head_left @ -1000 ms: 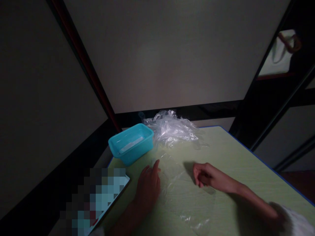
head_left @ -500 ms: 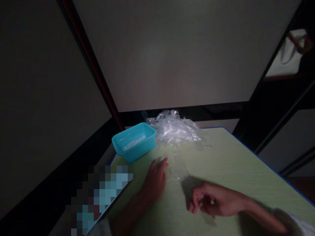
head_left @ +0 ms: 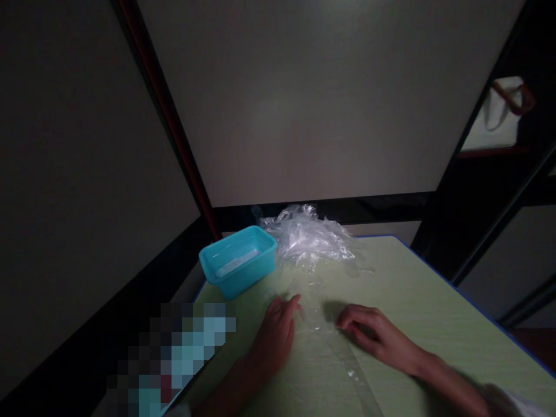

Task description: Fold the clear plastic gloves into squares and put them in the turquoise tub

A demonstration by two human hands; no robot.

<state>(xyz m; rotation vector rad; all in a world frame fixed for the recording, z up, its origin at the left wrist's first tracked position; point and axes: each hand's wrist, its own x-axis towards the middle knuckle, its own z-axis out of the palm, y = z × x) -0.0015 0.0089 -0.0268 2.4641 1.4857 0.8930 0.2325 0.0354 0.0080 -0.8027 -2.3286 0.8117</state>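
Observation:
A flat clear plastic bag (head_left: 315,310) lies on the table between my hands. My left hand (head_left: 278,330) rests at its left edge, index finger stretched out and touching the plastic, the other fingers slightly bent. On the right side, my right hand (head_left: 376,333) is closed in a pinch, its fingertips beside the plastic's right edge. Whatever those fingertips hold, if anything, is too small to see. A clear plastic strip (head_left: 358,379) runs from near the right fingertips down toward the table's front.
A heap of crumpled clear plastic bags (head_left: 310,237) lies at the back of the table (head_left: 417,295). Left of it stands a turquoise basket (head_left: 247,275) with something pale and flat inside. A blurred-out object (head_left: 191,347) lies at the left edge. Behind are panels (head_left: 304,116).
My right hand has moved away from me and come up beside the bag's edge. The strip below it now shows more fully. My left hand has hardly moved; the view has tilted slightly.

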